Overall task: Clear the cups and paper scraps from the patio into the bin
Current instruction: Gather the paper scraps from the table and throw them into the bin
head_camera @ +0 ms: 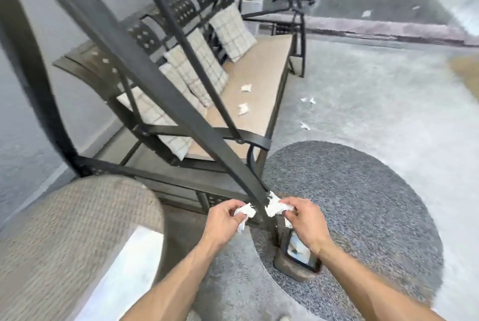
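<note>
**Both hands pinching paper scraps by the swing bench**

Left hand (225, 217) pinches a crumpled scrap (245, 212); right hand (305, 219) pinches a bigger wad (275, 207). Hands close, apart. More scraps lie on the bench cushion (261, 82) and the concrete floor (363, 92). A phone (300, 253) sits below the right wrist, on the round rug (363, 204).

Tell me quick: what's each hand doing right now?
Left hand: closed on a crumpled paper scrap.
Right hand: closed on a bigger wad of paper.
</note>
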### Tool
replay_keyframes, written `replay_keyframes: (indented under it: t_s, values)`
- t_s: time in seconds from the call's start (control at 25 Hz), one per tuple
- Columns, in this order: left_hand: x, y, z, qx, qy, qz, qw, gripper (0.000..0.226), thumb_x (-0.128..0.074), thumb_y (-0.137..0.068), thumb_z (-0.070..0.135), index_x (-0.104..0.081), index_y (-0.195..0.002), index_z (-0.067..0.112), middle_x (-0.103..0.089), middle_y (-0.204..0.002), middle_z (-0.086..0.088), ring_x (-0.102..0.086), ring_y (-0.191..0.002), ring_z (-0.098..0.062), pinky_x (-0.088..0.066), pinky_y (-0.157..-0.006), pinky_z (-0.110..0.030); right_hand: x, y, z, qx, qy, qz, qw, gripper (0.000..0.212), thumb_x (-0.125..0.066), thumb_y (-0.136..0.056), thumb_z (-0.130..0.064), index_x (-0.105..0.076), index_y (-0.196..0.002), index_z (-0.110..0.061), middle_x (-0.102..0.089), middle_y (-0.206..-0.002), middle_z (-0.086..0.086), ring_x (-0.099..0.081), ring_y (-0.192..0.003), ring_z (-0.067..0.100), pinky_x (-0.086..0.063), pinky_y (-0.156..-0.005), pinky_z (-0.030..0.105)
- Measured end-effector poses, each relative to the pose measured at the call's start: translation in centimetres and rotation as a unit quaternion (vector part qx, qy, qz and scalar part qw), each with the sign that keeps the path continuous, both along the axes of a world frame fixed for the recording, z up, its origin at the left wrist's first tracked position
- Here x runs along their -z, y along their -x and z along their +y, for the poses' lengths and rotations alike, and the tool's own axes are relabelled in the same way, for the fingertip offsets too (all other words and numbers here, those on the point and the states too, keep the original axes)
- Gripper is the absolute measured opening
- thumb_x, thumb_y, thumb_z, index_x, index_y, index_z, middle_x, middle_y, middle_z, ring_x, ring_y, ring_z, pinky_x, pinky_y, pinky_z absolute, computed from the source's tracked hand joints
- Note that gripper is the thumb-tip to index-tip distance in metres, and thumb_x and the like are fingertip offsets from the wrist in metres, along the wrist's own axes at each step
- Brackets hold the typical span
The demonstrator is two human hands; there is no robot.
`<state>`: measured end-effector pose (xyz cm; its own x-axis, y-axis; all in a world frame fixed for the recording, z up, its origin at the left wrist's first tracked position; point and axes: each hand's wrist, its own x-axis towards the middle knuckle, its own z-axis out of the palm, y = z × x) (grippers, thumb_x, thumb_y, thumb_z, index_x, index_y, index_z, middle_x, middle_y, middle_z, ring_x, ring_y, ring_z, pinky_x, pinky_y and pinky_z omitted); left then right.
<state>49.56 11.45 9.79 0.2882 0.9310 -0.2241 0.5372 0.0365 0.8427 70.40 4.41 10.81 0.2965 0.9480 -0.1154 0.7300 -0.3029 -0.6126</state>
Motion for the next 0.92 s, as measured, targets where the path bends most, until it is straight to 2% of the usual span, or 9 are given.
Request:
replay_keyframes:
  t_s: [0.16, 0.28, 0.44, 0.56, 0.64, 0.72, 0.76, 0.84, 0.92]
  values:
    - [0.4, -8.5, -1.4, 0.085, -0.011, 0.021, 0.996, 0.019, -0.077, -0.078, 0.015, -0.073, -0.090, 0.029, -0.064, -0.068, 0.014, -0.051, -0.058, 0.005, -0.038, -0.060, -0.012, 0.4, -7.4, -5.2, 0.088, 0.005, 0.004, 0.996, 0.029, -0.068, -0.086, -0.019, -0.068, -0.112, -0.030, -0.068, -0.116, -0.001, -0.061, -0.102, 0.017, -0.048, -0.090, 0.036]
    - [1.2, -13.3, -2.1, 0.125, -0.005, 0.031, 0.992, 0.022, -0.076, -0.079, 0.014, -0.070, -0.083, 0.035, -0.064, -0.066, 0.013, -0.053, -0.060, -0.002, -0.038, -0.059, -0.013, 1.0, -11.2, -8.4, 0.158, 0.012, 0.021, 0.987, 0.030, -0.069, -0.086, -0.019, -0.067, -0.114, -0.028, -0.066, -0.121, -0.003, -0.060, -0.106, 0.012, -0.045, -0.096, 0.035]
    - [2.5, -17.8, -1.3, 0.171, -0.008, 0.058, 0.984, 0.025, -0.074, -0.080, 0.013, -0.069, -0.080, 0.037, -0.061, -0.058, 0.029, -0.054, -0.057, 0.011, -0.037, -0.056, -0.006, 2.0, -14.1, -10.4, 0.206, 0.041, 0.042, 0.977, 0.030, -0.065, -0.088, -0.020, -0.064, -0.117, -0.028, -0.062, -0.128, -0.004, -0.054, -0.116, 0.012, -0.041, -0.102, 0.037]
    - [3.4, -20.5, 0.1, 0.193, 0.000, 0.070, 0.979, 0.025, -0.074, -0.082, 0.015, -0.068, -0.080, 0.039, -0.062, -0.061, 0.025, -0.054, -0.062, 0.015, -0.038, -0.056, -0.004, 2.7, -15.7, -10.2, 0.232, 0.058, 0.059, 0.969, 0.030, -0.064, -0.089, -0.018, -0.063, -0.117, -0.030, -0.058, -0.132, -0.004, -0.054, -0.114, 0.009, -0.039, -0.103, 0.035]
    - [4.1, -21.8, 1.6, 0.205, 0.005, 0.073, 0.976, 0.021, -0.072, -0.084, 0.016, -0.069, -0.086, 0.037, -0.063, -0.067, 0.022, -0.055, -0.064, 0.014, -0.037, -0.056, -0.004, 3.2, -16.6, -9.2, 0.253, 0.076, 0.067, 0.962, 0.031, -0.062, -0.090, -0.015, -0.063, -0.117, -0.030, -0.058, -0.133, -0.002, -0.057, -0.090, 0.002, -0.047, -0.093, 0.030]
    - [5.2, -22.9, 3.5, 0.218, 0.009, 0.083, 0.972, 0.020, -0.070, -0.085, 0.015, -0.070, -0.093, 0.033, -0.065, -0.076, 0.022, -0.057, -0.070, 0.011, -0.037, -0.062, -0.004, 4.3, -17.6, -7.6, 0.270, 0.096, 0.075, 0.955, 0.033, -0.059, -0.089, -0.009, -0.064, -0.117, -0.026, -0.061, -0.128, 0.001, -0.051, -0.055, -0.004, -0.054, -0.060, 0.018]
    - [5.4, -23.2, 4.1, 0.225, 0.011, 0.087, 0.970, 0.020, -0.069, -0.086, 0.014, -0.071, -0.096, 0.030, -0.066, -0.081, 0.020, -0.059, -0.075, 0.008, -0.040, -0.068, -0.008, 4.6, -17.9, -7.1, 0.274, 0.106, 0.076, 0.953, 0.035, -0.056, -0.089, -0.006, -0.064, -0.117, -0.025, -0.063, -0.125, 0.002, -0.046, -0.043, -0.002, -0.046, -0.045, 0.014]
    - [6.5, -23.7, 5.8, 0.240, 0.023, 0.097, 0.966, 0.020, -0.067, -0.087, 0.013, -0.070, -0.100, 0.029, -0.068, -0.088, 0.016, -0.063, -0.082, -0.001, -0.044, -0.073, -0.014, 5.9, -18.5, -5.4, 0.287, 0.127, 0.084, 0.946, 0.038, -0.054, -0.089, -0.004, -0.062, -0.120, -0.023, -0.065, -0.122, 0.004, -0.041, -0.033, 0.000, -0.036, -0.036, 0.012]
    - [7.9, -24.1, 7.2, 0.255, 0.032, 0.112, 0.960, 0.020, -0.067, -0.088, 0.013, -0.069, -0.102, 0.028, -0.068, -0.092, 0.015, -0.063, -0.084, -0.004, -0.044, -0.073, -0.012, 7.2, -19.0, -4.1, 0.305, 0.139, 0.102, 0.937, 0.038, -0.054, -0.089, -0.004, -0.061, -0.123, -0.021, -0.065, -0.122, 0.005, -0.039, -0.033, 0.000, -0.037, -0.037, 0.014]
